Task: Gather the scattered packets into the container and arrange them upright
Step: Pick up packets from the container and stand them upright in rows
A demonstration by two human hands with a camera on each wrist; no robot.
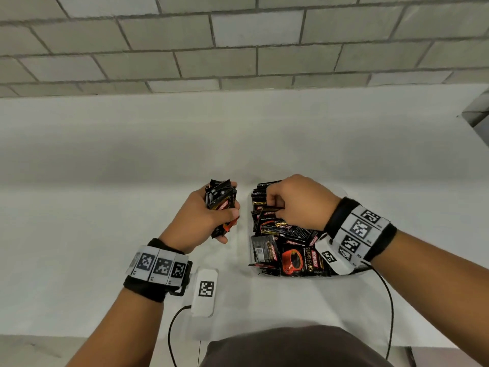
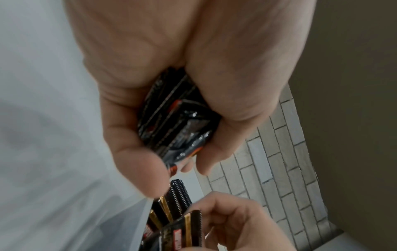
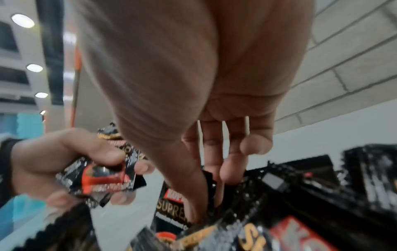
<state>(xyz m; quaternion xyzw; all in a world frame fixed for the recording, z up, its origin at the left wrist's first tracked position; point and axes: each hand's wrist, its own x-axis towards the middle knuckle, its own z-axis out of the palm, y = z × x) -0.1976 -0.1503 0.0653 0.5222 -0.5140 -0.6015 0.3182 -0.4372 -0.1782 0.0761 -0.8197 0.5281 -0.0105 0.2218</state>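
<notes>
My left hand [image 1: 230, 211] grips a bundle of black packets [image 1: 221, 201] just left of the container, held above the table. The left wrist view shows this bundle [image 2: 178, 122] edge-on between thumb and fingers. The clear container [image 1: 249, 207] holds several black and red packets [image 1: 288, 258]; some at the back stand on edge, those at the front lie flat or lean. My right hand [image 1: 275, 205] reaches down into the container's middle. Its thumb and fingers [image 3: 211, 171] pinch the top edge of a black packet [image 3: 209, 180] among the others.
A white table [image 1: 105, 181] runs back to a grey brick wall [image 1: 238, 49]. A white marker card [image 1: 205, 292] with a black cable lies near the front edge beside my left wrist. A grey object [image 1: 479, 112] sits at the far right.
</notes>
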